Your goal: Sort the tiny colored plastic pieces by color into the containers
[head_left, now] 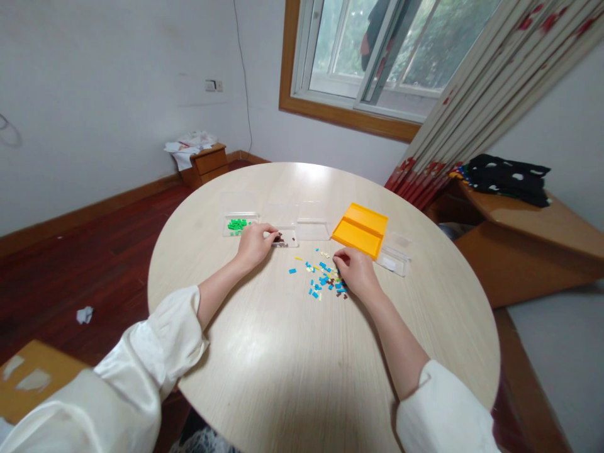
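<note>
My left hand [255, 245] is closed in a pinch at the near left side of a clear plastic box [291, 244]. Small brown building bricks [279, 238] lie at its fingertips; whether one is gripped I cannot make out. My right hand [357, 270] is also pinched, at the right edge of a loose pile of blue bricks [324, 280] mixed with yellow, cream and brown ones. Anything between its fingertips is too small to tell. Left of the left hand, green bricks [238, 225] fill part of another clear box [231, 234].
A clear box [314, 237] stands behind the pile. Beside it an orange case [361, 228] lies opened flat, with a further clear box [395, 264] to its right. Everything rests on a round wooden table [283, 365]. Against the right wall, a wooden cabinet [542, 251] holds black cloth.
</note>
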### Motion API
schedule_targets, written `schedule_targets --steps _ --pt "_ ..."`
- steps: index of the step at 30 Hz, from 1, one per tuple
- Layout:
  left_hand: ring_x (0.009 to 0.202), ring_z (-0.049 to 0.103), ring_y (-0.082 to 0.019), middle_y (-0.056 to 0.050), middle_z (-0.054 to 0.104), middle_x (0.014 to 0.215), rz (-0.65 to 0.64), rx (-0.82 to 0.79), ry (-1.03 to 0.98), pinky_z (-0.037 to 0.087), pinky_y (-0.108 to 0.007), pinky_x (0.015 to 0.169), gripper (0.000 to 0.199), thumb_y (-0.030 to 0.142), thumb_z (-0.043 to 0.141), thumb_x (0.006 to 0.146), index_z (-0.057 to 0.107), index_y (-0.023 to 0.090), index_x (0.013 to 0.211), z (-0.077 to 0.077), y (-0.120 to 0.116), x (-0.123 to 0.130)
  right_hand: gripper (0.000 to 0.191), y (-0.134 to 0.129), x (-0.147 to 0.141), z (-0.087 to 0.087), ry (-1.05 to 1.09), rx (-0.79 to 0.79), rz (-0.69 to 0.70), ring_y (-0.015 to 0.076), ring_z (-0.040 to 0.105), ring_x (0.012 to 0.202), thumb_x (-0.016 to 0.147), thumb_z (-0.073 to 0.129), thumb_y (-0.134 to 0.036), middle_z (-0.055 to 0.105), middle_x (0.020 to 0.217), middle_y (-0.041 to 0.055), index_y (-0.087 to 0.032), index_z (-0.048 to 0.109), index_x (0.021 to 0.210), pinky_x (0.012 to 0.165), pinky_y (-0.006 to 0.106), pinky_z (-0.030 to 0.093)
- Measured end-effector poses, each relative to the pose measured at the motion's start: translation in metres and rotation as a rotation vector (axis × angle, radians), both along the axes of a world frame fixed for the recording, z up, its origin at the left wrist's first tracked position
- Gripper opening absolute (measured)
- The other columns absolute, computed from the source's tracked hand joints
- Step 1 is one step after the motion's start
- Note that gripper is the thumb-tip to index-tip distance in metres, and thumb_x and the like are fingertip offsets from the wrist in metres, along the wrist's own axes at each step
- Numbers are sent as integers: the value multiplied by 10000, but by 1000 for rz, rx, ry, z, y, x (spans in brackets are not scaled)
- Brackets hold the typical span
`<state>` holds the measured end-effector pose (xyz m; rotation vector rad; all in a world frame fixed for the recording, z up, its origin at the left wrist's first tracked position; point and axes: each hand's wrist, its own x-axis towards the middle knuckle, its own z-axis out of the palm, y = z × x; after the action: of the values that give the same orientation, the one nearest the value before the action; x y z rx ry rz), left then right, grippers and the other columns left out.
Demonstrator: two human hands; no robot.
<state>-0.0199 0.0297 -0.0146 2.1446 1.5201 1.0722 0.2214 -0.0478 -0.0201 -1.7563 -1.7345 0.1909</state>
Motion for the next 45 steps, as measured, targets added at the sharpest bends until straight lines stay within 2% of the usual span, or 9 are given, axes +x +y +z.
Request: schedule_targets --steps 8,13,17,22,25,30,36,40,45 --pt "651 526 -171 -25 670 668 33 -14 35 355 -292 662 124 248 649 764 693 188 664 3 -1 0 153 -4 3 11 194 105 -68 185 634 670 714 530 -234 703 718 60 -165 667 720 703 325 499" --pt "602 505 -156 -18 613 571 25 -5 -20 332 -279 618 307 301 610 794 576 168 519 3 -1 1 177 -6 2 15 369 118 -26 200 654 711 710 554 -278 714 769 79 -157 680 741 746 363 517" --pt "592 494 -143 -11 601 572 -83 64 -54 350 -281 631 304 287 592 806 561 167 528 3 -7 7 213 -7 -8 16 549 81 28 192 658 695 690 614 -346 703 750 65 -157 671 767 745 377 537" --pt "722 547 -163 -31 668 719 -338 164 -56 395 -311 730 128 242 611 799 651 178 696 4 -23 17 288 -11 -27 21 727 12 109 167 658 654 643 690 -412 672 707 31 -172 613 782 648 319 553" --pt "794 563 -177 -46 694 794 -459 160 -45 401 -333 786 88 226 602 813 676 183 794 5 -32 22 281 -14 -36 23 709 -19 169 153 649 632 643 698 -410 652 684 20 -175 577 738 626 290 537" --pt "865 575 -193 -61 706 877 -551 129 -35 411 -350 819 140 256 635 796 685 194 912 5 -38 24 221 -18 -46 24 610 -24 240 142 629 636 697 656 -376 630 672 10 -180 554 713 628 274 516" --pt "851 581 -176 -57 707 863 -633 150 -14 412 -331 824 118 243 585 834 693 202 853 5 -39 24 170 -21 -51 21 609 -78 309 158 649 670 733 614 -342 653 682 22 -190 539 716 659 285 517" --pt "840 575 -180 -54 703 845 -582 150 -18 408 -334 815 110 237 589 827 690 193 836 6 -37 21 129 -19 -44 20 549 -98 288 151 647 668 755 574 -306 656 698 22 -179 576 768 649 276 506" --pt "789 571 -179 -49 693 799 -266 122 -46 405 -328 781 83 214 620 793 680 176 749 6 -20 10 103 -19 -21 27 207 -186 202 134 587 612 737 548 -197 654 660 22 -160 640 708 600 254 452"
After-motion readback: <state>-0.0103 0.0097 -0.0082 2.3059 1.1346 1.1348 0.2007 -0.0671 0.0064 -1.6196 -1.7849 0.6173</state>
